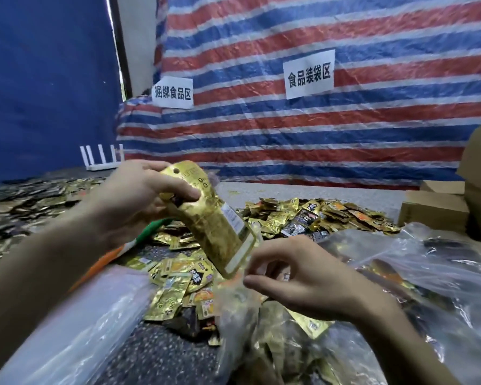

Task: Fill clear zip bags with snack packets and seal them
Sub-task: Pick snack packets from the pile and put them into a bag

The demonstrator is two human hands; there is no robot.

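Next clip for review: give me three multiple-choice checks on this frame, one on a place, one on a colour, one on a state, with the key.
1. Where do the cardboard boxes stand?
A. at the right end of the table
B. at the left by the blue sheet
C. under the left forearm

2. What colour is the packet held up above the table?
A. green
B. gold
C. white

3. How is the left hand?
A. flat on the table
B. hanging with nothing in it
C. gripping the packet's top end

Key: 1 A, they sit at the far right, beside the packet pile; 2 B, its foil is gold; 3 C, thumb and fingers curl round the end with the hole.
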